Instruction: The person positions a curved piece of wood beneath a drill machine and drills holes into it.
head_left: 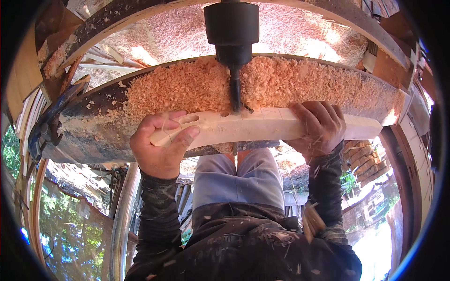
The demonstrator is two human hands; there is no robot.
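A pale curved wooden piece [243, 127] lies across the near side of the machine table under a black drill chuck [232, 28]. The drill bit [235, 91] reaches down to the wood's far edge, beside a round hole; a longer slot shows near the left end. My left hand [161, 145] grips that left end, thumb on the near side and fingers on the far side. Toward the right, my right hand [318, 124] is wrapped over the piece, knuckles up. Pencil lines cross the wood between the bit and my right hand.
Heaped wood shavings [300, 84] cover the far part of the dark machine table [84, 136]. A curved wooden beam [112, 21] arches beyond it. Boards stand at the left, and stacked wood pieces [365, 159] lie below at the right. Chips fly near my right sleeve.
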